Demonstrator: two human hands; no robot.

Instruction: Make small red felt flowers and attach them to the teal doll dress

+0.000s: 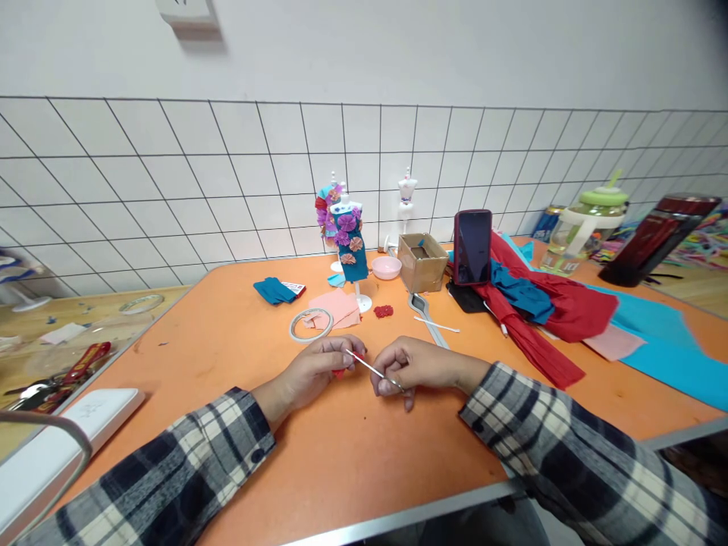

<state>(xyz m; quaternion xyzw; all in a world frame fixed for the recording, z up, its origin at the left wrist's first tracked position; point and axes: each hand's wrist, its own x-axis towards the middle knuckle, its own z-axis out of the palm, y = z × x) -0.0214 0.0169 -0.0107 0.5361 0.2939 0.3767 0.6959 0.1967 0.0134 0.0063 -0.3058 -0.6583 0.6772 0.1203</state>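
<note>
My left hand (318, 367) pinches a small piece of red paper (340, 372) above the orange table. Slim scissors (372, 368) are held in my right hand (410, 365), their blades pointing left to the fingertips of my left hand and the red piece. Just beyond my hands lie a roll of white tape (311, 325), pink paper (337, 309) and a small heap of red bits (384, 311). Behind these stands a small white dress form in a teal dress (351, 243) with purple and peach paper flowers.
Farther back are a pink bowl (386, 268), a cardboard box (422, 262) and an upright phone (472, 247). Red crepe paper (574, 303), blue sheets (671, 356), a green-lidded cup (585, 227) and a dark red flask (660, 239) are at the right. A white power bank (73, 432) lies left.
</note>
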